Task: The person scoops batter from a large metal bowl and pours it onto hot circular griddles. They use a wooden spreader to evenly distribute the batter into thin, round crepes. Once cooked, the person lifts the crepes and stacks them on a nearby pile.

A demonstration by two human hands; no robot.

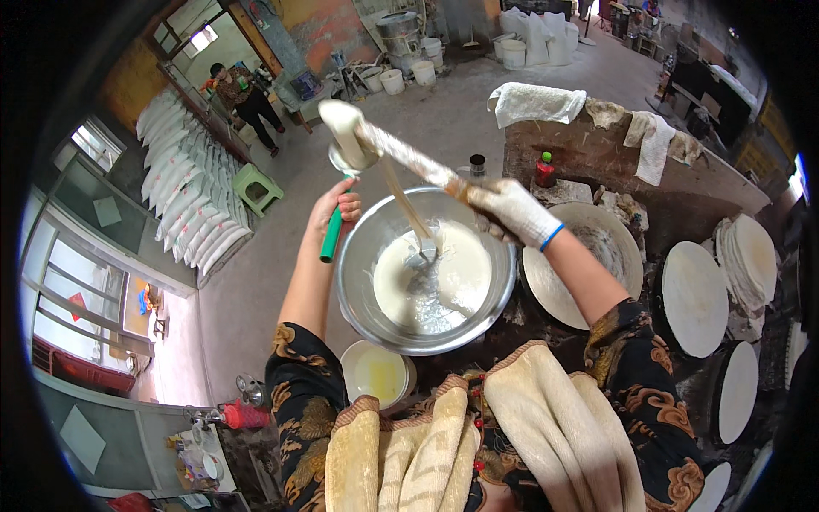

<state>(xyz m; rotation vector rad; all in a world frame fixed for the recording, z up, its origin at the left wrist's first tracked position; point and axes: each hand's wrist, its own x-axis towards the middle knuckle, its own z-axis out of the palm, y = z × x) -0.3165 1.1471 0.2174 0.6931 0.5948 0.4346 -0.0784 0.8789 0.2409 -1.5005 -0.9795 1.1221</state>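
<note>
My bare left hand (338, 206) grips the green handle (331, 233) of a tool whose round, batter-coated metal head (350, 157) is raised beyond the bowl. In my right hand (515, 208), gloved in white, is a long stick (422, 153) smeared with white batter. Its thickly coated, blurred far end (342, 117) meets or overlaps the green-handled tool's head. Below both hands sits a wide stainless steel bowl (355, 307) with pale batter (464, 262) inside. A narrow pale strip (406, 201) runs down into the batter; whether it is poured batter or a utensil, I cannot tell.
A white bucket (411, 377) of yellowish liquid stands below the bowl. Round griddles (694, 297) line the right, near stacked flat rounds (752, 256). Cloths (537, 104) hang over a low partition (537, 144). Left are stacked sacks (192, 211), a green stool (257, 189) and a person (243, 96).
</note>
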